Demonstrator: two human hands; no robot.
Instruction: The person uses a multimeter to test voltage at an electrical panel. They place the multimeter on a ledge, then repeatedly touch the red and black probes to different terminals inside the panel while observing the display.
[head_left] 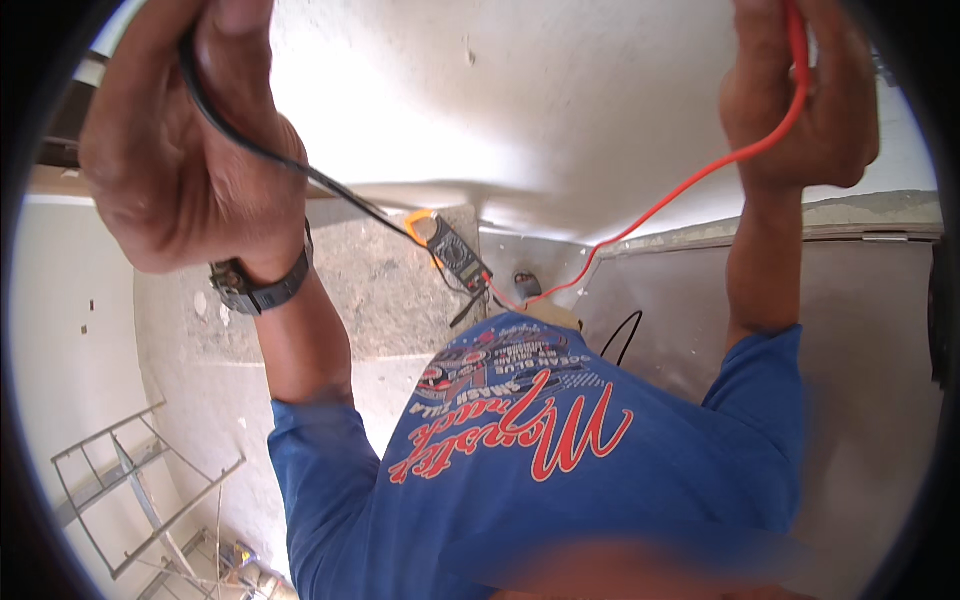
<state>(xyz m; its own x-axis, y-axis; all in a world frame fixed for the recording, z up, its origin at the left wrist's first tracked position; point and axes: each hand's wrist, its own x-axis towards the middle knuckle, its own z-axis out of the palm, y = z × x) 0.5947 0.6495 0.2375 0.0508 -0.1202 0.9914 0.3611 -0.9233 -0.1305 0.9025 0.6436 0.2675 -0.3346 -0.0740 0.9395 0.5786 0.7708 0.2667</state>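
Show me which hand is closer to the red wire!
Right. The right hand touches the red wire, which runs up along it; the left hand is apart from it, across on the left beside the black wire.

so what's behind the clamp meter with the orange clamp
A mottled grey surface shows behind most of the clamp meter. Whatever lies directly behind its body is covered, and I can't tell whether it rests on that surface or hangs.
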